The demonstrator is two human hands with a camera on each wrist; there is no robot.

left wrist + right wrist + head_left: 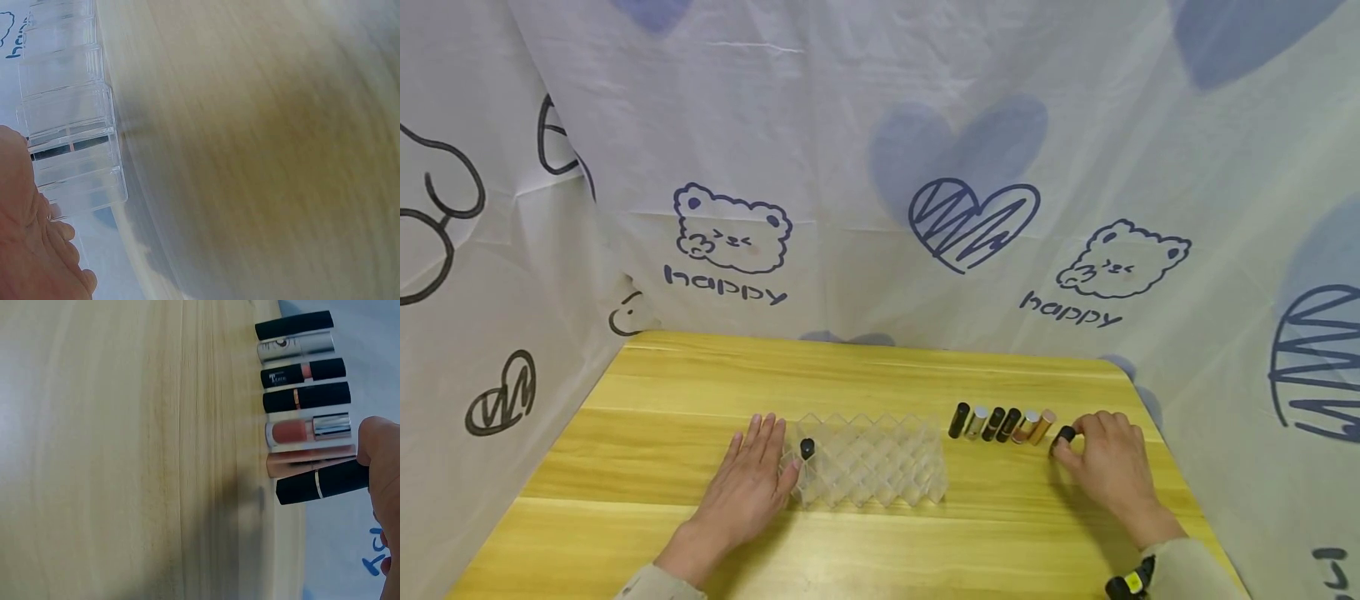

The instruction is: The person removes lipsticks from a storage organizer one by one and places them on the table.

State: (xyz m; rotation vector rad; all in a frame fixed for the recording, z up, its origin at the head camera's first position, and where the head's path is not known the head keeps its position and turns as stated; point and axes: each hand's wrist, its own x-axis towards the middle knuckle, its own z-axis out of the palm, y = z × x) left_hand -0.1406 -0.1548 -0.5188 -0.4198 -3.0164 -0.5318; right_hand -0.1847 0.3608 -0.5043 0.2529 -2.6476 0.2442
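My left hand (747, 485) lies with fingers extended against the left end of a clear plastic lipstick organizer (880, 477) with diamond-shaped cells. One black lipstick (807, 448) stands in a cell at that end, close to the left thumb. On the right, my right hand (1112, 463) pinches another black lipstick (297, 489) by one end between thumb and fingers; a thin light band rings its middle. Its neighbours are a row of lip products: a pinkish-gold tube (281, 464), a clear-and-silver lip gloss (290, 432), several black tubes (284, 401) and a silver tube (275, 350).
The yellow wood-grain table (880, 550) carries the organizer near its middle and the lipstick row to the right. A white printed cloth (850, 167) hangs behind and at both sides. A black strap device (1129, 582) is on the right wrist.
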